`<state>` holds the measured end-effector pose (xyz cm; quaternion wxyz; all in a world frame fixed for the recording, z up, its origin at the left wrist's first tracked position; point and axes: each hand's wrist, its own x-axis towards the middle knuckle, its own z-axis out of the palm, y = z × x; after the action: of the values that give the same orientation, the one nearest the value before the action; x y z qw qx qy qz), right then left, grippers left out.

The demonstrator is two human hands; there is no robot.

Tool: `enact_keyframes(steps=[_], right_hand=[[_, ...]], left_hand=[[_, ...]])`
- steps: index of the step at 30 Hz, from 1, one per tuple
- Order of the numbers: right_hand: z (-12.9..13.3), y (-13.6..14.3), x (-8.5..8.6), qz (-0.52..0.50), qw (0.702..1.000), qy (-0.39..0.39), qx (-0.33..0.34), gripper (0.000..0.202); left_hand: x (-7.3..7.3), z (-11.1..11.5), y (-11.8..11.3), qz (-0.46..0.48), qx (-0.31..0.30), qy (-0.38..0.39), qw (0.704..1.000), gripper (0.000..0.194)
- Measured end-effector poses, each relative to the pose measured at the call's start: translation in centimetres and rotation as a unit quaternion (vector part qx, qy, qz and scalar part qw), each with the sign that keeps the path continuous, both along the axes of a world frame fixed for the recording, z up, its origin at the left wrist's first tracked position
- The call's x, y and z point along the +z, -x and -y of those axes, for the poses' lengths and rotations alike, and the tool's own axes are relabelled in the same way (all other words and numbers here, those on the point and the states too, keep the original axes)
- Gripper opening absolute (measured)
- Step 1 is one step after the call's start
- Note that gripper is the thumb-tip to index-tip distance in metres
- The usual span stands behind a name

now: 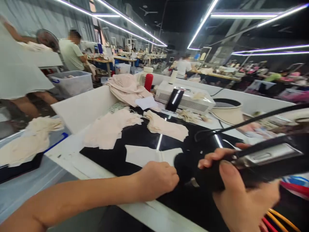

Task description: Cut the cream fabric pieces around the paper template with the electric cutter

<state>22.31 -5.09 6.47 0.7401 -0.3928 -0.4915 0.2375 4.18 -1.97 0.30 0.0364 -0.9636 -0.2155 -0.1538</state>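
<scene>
Over the black glossy board (135, 137), my left hand (158, 180) is closed in a fist at the near edge of a white fabric piece (138, 155). What its fingers hold, if anything, is hidden. My right hand (241, 193) is wrapped around a black corded hand tool (267, 158) with a silver metal plate on its side. The tool's front end is dark and blurred, beside the fabric piece, so I cannot tell whether it touches the board. Beyond my hands lie a cream fabric stack (166, 125) and a larger pale fabric pile (108, 125).
At the table's back stand a white machine box (185, 95), a phone (174, 99), a red thread cone (148, 82) and a round container (227, 111). Fabric pieces (26, 143) lie at left. The tool's black cable (260, 116) runs right. Other people (72, 53) sit or stand farther off.
</scene>
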Motion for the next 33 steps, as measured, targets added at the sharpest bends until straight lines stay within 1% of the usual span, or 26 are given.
enact_keyframes(steps=[2,3,6,10,13,17,19,21,25,28,30,33], right_hand=[[0.1,0.5,0.4,-0.018,1.0,-0.001,0.01,0.044],[0.2,0.8,0.6,-0.026,1.0,-0.002,0.017,0.043],[0.4,1.6,0.7,-0.035,0.998,-0.006,0.043,0.042],[0.7,1.9,0.2,-0.039,0.997,-0.016,0.063,0.042],[0.6,2.2,-0.1,-0.038,0.997,-0.022,0.065,0.042],[0.3,2.6,-0.1,-0.043,0.997,-0.04,0.055,0.042],[0.2,2.7,0.0,-0.052,0.996,-0.042,0.05,0.043],[0.1,2.8,0.1,-0.061,0.996,-0.044,0.048,0.043],[0.0,2.9,0.2,-0.07,0.995,-0.047,0.055,0.044],[0.1,2.8,0.2,-0.066,0.995,-0.047,0.057,0.043],[0.3,2.8,0.2,-0.062,0.995,-0.046,0.059,0.042],[0.4,2.8,0.1,-0.058,0.995,-0.045,0.067,0.041]], left_hand=[[-0.4,-0.2,0.4,0.038,0.019,0.028,0.999,0.013],[-0.4,-0.3,0.5,0.044,0.023,0.041,0.998,0.013],[0.4,-0.3,1.0,0.048,0.027,0.084,0.995,0.012],[1.4,-0.6,1.5,0.043,0.014,0.135,0.99,0.009],[1.6,-0.7,1.7,0.04,-0.002,0.152,0.988,0.013],[1.5,-0.9,1.8,0.032,-0.013,0.15,0.988,0.016],[1.3,-1.0,1.7,0.028,-0.016,0.141,0.99,0.014],[0.9,-1.0,1.6,0.03,-0.022,0.114,0.993,0.011],[0.0,-1.0,1.6,0.031,-0.055,0.007,0.998,0.013],[-0.1,-0.7,1.7,0.007,-0.072,-0.066,0.995,0.018],[0.0,-0.4,1.6,-0.005,-0.069,-0.085,0.994,0.02],[0.1,-0.3,1.5,0.002,-0.059,-0.073,0.996,0.02]])
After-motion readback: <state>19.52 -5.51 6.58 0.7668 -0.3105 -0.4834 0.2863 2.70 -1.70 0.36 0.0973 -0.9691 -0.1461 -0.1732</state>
